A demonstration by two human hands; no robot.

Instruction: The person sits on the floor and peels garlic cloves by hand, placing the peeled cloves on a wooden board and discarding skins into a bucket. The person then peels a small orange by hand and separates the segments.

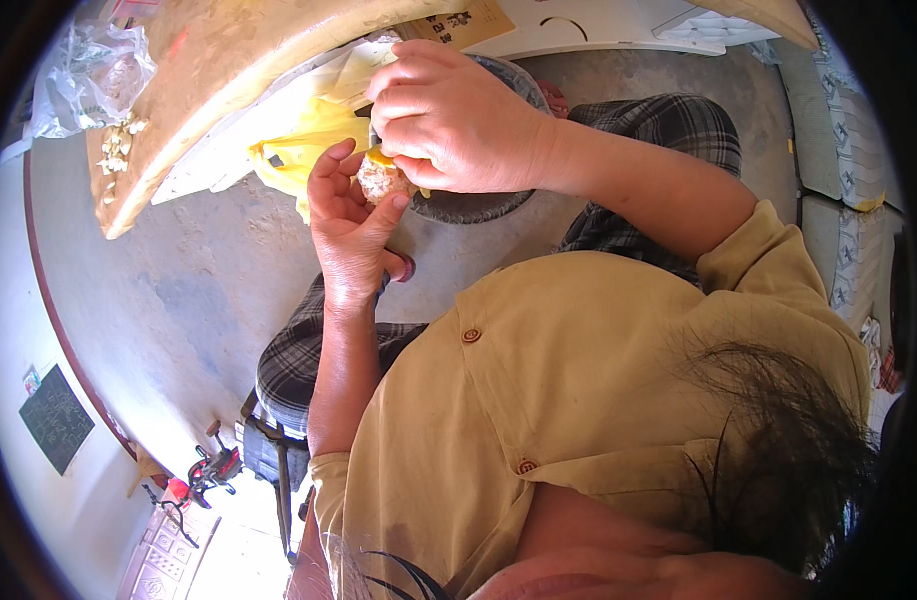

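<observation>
Near the top middle of the head view, my left hand (353, 217) holds a partly peeled citrus fruit (378, 178) between its thumb and fingers. Whitish pith covers the bared side, and a patch of yellow-orange peel remains on top. Against the fruit's upper right side rests my right hand (454, 120), its fingers bent and pinching at the peel; its fingertips are partly hidden. Below both hands stands a dark round bucket (473, 208) between my knees, its inside mostly covered by the right hand and forearm.
A yellow plastic bag (316, 139) hangs beside the bucket. On the wooden table (225, 67) at upper left lie peeled garlic cloves (117, 150) and a clear plastic bag (90, 79). A brown printed booklet (458, 26) lies at the top. A folding stool (278, 457) stands lower left.
</observation>
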